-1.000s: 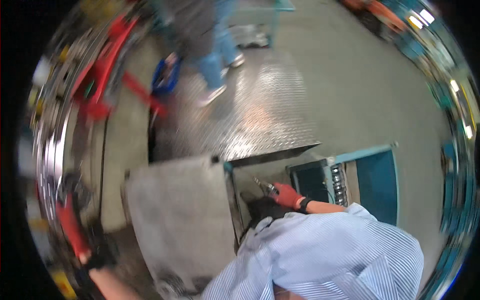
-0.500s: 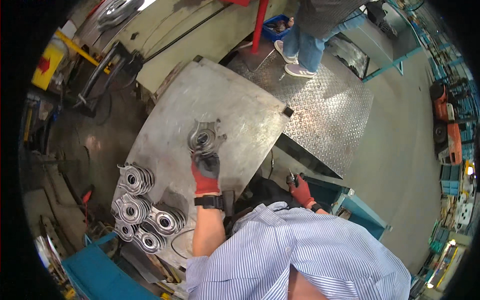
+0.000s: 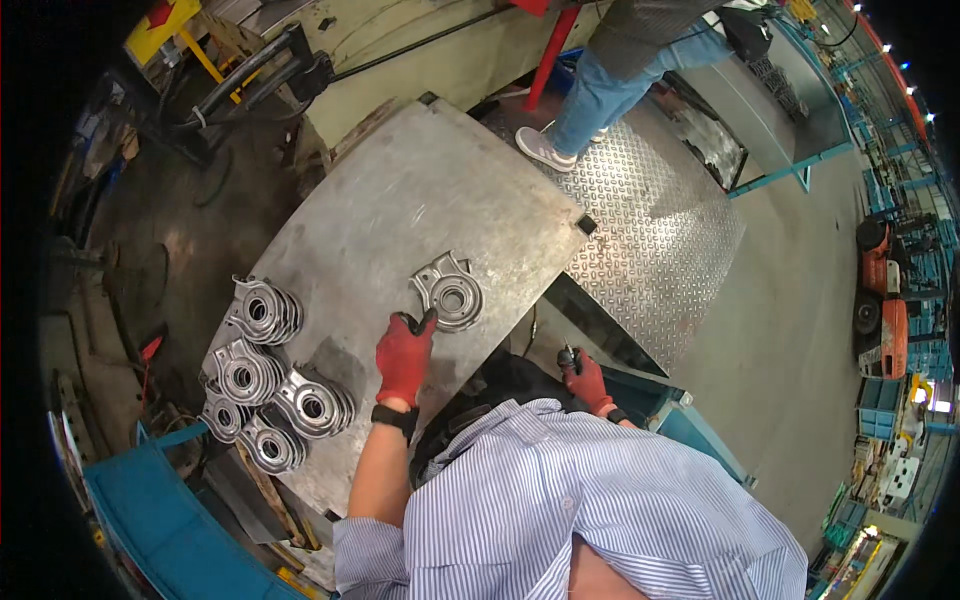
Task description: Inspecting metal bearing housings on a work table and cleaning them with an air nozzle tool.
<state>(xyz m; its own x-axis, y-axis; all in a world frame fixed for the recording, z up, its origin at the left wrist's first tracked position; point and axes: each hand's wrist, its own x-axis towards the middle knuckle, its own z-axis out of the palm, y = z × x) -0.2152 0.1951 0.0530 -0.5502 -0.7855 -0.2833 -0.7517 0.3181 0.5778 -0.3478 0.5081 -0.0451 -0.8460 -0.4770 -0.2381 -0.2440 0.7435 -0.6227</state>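
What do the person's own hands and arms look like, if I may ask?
The left hand and the right hand wear red gloves with black at the fingertips. A black wristband shows on the left, a dark wristband on the right. The striped blue-and-white shirt has a left sleeve that leaves most of the forearm bare.

Silvery metal part point(image 3: 446, 279), round-holed, lying on the tabletop point(image 3: 400, 200), dark tool point(image 3: 568, 355) in right hand point(image 3: 588, 384)
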